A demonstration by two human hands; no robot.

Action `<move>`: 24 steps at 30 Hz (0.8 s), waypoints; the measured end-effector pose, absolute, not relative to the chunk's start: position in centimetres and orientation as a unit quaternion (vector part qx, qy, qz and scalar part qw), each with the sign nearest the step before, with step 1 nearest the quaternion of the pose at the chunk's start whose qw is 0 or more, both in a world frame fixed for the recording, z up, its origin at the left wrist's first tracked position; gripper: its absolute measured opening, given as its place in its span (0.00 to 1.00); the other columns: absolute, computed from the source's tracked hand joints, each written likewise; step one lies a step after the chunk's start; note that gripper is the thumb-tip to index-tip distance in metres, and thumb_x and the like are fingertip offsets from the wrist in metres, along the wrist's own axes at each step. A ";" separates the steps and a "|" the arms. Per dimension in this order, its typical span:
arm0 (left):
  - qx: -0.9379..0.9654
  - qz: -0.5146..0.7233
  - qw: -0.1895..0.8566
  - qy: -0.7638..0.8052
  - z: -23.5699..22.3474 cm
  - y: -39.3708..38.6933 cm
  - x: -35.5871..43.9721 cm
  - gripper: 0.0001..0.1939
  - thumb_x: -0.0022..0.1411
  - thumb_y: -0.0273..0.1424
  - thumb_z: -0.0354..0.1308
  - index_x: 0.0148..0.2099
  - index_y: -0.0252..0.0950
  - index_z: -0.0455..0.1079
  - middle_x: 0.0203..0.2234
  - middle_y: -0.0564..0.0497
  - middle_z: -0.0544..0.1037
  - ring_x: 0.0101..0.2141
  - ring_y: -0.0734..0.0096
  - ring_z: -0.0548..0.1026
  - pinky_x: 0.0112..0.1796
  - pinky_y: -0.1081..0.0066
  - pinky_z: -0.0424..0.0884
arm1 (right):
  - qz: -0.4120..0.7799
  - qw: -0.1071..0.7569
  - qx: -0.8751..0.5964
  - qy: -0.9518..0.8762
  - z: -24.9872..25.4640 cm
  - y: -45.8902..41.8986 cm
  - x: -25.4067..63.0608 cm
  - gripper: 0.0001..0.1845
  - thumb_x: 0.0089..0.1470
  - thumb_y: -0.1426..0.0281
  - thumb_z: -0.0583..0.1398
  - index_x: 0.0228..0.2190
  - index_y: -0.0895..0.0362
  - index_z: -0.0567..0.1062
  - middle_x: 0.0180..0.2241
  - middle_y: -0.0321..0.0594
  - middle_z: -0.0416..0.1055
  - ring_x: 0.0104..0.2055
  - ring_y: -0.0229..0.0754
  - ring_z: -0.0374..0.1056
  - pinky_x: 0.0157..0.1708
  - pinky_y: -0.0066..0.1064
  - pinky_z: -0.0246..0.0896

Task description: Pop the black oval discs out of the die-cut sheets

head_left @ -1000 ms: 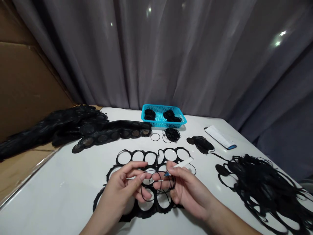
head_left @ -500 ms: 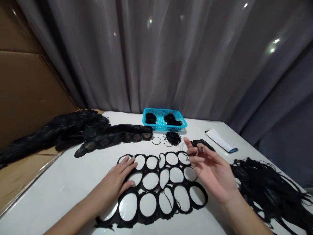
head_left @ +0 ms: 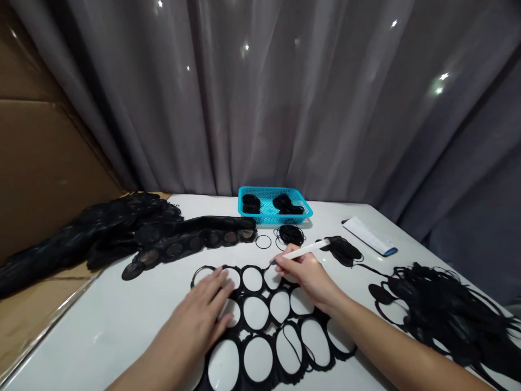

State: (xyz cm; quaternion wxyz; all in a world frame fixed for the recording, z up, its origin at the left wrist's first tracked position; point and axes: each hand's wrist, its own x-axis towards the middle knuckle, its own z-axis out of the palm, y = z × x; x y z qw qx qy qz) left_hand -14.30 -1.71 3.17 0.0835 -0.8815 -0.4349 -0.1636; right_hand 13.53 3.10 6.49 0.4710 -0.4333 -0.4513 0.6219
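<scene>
A black sheet (head_left: 268,297) with rows of round holes lies flat on the white table, with thin loose strips trailing over its lower holes. On its left part rests my left hand (head_left: 201,312), open and palm down with fingers stretched. My right hand (head_left: 305,274) is closed around a white pen-shaped tool (head_left: 307,250), tilted so that its dark tip meets the sheet's upper edge near the middle. Fingers partly cover that tip, so its kind does not show. Just beyond this hand are a bundle of thin black rings (head_left: 291,235) and one single ring (head_left: 263,242).
A blue basket (head_left: 275,219) with black bundles stands at the back. Dark perforated sheets (head_left: 118,222) are heaped left, beside a cardboard box (head_left: 44,157). Right lie a black scrap (head_left: 345,251), a white packet (head_left: 369,235) and a tangle of black offcuts (head_left: 448,320). A grey curtain (head_left: 260,108) hangs behind.
My right hand has turned over and moved left and down to the sheet's upper edge, the white tool now plainly in its grip. My left hand stays on the sheet.
</scene>
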 end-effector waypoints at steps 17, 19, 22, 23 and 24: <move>-0.901 -0.149 0.049 -0.405 -0.1 -3.2 -12.0 0.34 0.66 0.33 0.58 0.71 0.40 0.55 0.69 0.48 0.57 0.67 0.39 0.54 0.57 0.43 0.67 | 0.473 0.312 -0.491 -0.661 4.1 2.1 10.2 0.05 0.54 0.68 0.61 0.27 0.54 0.73 0.34 0.39 0.76 0.40 0.46 0.70 0.42 0.36 0.61; -0.901 -0.149 0.049 -0.404 -0.2 -3.3 -12.0 0.35 0.66 0.32 0.57 0.72 0.40 0.53 0.69 0.49 0.57 0.67 0.39 0.53 0.58 0.43 0.66 | 0.460 0.308 -0.488 -0.675 4.0 2.1 10.2 0.05 0.55 0.69 0.60 0.27 0.54 0.72 0.35 0.39 0.77 0.39 0.45 0.70 0.42 0.36 0.60; -0.900 -0.152 0.044 -0.405 -0.4 -3.4 -12.1 0.35 0.65 0.31 0.57 0.72 0.40 0.53 0.69 0.51 0.57 0.68 0.39 0.50 0.59 0.44 0.64 | 0.451 0.305 -0.481 -0.687 4.0 2.1 10.2 0.06 0.56 0.69 0.60 0.28 0.55 0.72 0.36 0.40 0.77 0.39 0.45 0.70 0.42 0.36 0.60; -0.901 -0.151 0.045 -0.405 -0.4 -3.4 -12.1 0.35 0.65 0.30 0.57 0.72 0.40 0.53 0.69 0.51 0.57 0.68 0.39 0.50 0.59 0.44 0.64 | 0.452 0.306 -0.481 -0.686 4.0 2.1 10.2 0.06 0.57 0.69 0.59 0.27 0.55 0.71 0.36 0.40 0.77 0.40 0.45 0.70 0.43 0.36 0.60; -0.901 -0.150 0.047 -0.404 -0.4 -3.4 -12.1 0.35 0.65 0.30 0.57 0.72 0.40 0.53 0.69 0.51 0.58 0.68 0.39 0.50 0.59 0.44 0.65 | 0.453 0.306 -0.482 -0.685 4.0 2.1 10.2 0.06 0.57 0.69 0.59 0.27 0.55 0.71 0.36 0.40 0.77 0.39 0.45 0.71 0.43 0.36 0.61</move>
